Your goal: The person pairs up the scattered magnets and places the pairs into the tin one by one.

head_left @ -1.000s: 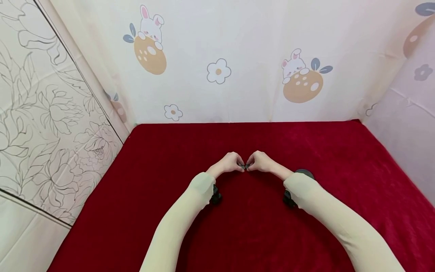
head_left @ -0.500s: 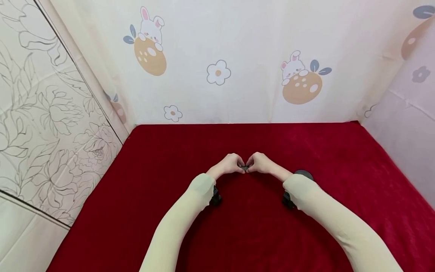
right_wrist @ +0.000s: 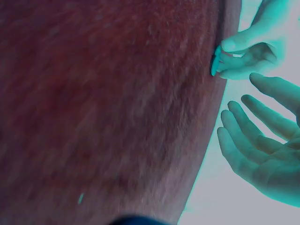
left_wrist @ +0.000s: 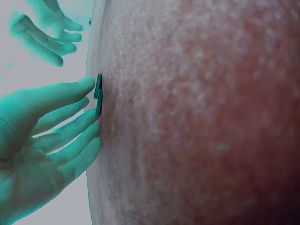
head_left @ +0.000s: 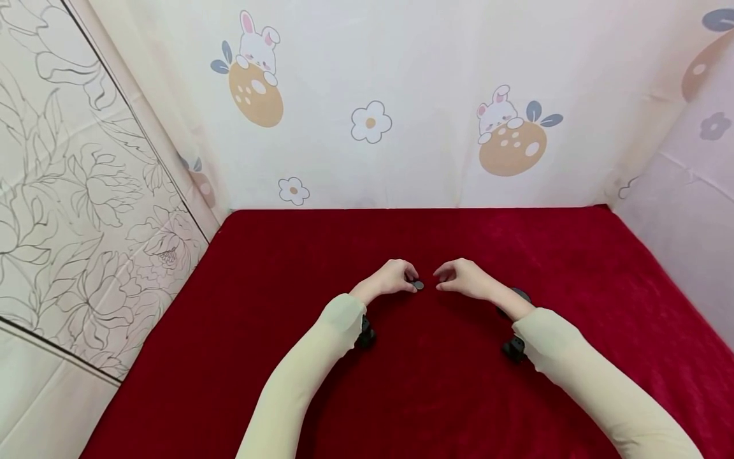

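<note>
Two small flat dark discs [head_left: 419, 285] lie close over the red cloth, overlapping and offset from each other. My left hand [head_left: 392, 276] holds them between thumb and fingertips, with one disc showing past the fingers. In the left wrist view the discs [left_wrist: 99, 96] appear edge-on as thin dark slabs beside the thumb tip and fingertips. My right hand [head_left: 466, 278] is a short way to the right of them, with nothing in it, its thumb and fingers apart. In the right wrist view its fingers [right_wrist: 236, 122] are spread and gently bent.
A larger dark round object [head_left: 522, 294] sits on the red cloth [head_left: 321, 242], partly hidden behind my right wrist. Black wrist cameras [head_left: 365, 335] hang under both sleeves. A patterned curtain [head_left: 424, 172] rises along the back edge, with a flower-print panel [head_left: 109, 210] at left.
My right hand has let go of the discs and moved right, away from the left hand. The left hand has stayed nearly in place; a disc now shows clear at its fingertips.
</note>
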`<state>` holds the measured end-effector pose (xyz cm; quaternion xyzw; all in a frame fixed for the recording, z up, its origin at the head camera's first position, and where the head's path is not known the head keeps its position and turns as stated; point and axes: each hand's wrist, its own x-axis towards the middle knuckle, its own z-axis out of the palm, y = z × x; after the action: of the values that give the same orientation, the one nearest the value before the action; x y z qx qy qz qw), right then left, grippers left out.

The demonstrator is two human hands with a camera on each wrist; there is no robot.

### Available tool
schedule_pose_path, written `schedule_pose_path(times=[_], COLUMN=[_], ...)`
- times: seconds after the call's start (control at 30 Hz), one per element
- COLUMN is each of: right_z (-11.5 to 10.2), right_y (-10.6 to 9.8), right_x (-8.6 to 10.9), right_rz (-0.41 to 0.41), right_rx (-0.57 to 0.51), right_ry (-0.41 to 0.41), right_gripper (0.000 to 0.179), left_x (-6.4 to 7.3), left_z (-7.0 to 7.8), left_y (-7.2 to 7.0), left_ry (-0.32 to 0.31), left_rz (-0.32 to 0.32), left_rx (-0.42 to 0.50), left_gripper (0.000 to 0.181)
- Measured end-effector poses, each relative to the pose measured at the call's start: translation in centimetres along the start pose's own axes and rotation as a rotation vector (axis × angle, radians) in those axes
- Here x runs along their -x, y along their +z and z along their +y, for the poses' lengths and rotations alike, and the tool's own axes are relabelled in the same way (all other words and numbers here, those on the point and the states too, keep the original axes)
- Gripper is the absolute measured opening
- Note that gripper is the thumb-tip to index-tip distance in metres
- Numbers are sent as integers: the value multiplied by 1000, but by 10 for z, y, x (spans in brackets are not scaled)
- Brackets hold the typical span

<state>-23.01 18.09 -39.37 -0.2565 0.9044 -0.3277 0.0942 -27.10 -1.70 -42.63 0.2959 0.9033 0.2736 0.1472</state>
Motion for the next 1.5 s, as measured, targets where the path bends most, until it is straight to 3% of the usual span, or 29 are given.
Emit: schedule_pose_path(times=[0.27,0.57,0.87,1.13,1.5], right_z=[6,13,18,24,37], right_y=[-7,-18,-30,-36,-37], right_x=[26,55,80,98,114], right_rz=[59,141,183,271,363], right_rx=[56,37,31,92,183], right_ry=[-13,11,31,-26,-27], right_gripper=[28,28,28,24,24], left_x=[-4,-9,-11,-8,-8], left_z=[4,5,5,1,22], left_y=[6,8,6,8,9], left_ry=[35,40,46,41,79], left_rz=[-25,26,14,-10,-3], left_rx=[-111,-146,-89,27,129], left_gripper=[30,22,19,19,19])
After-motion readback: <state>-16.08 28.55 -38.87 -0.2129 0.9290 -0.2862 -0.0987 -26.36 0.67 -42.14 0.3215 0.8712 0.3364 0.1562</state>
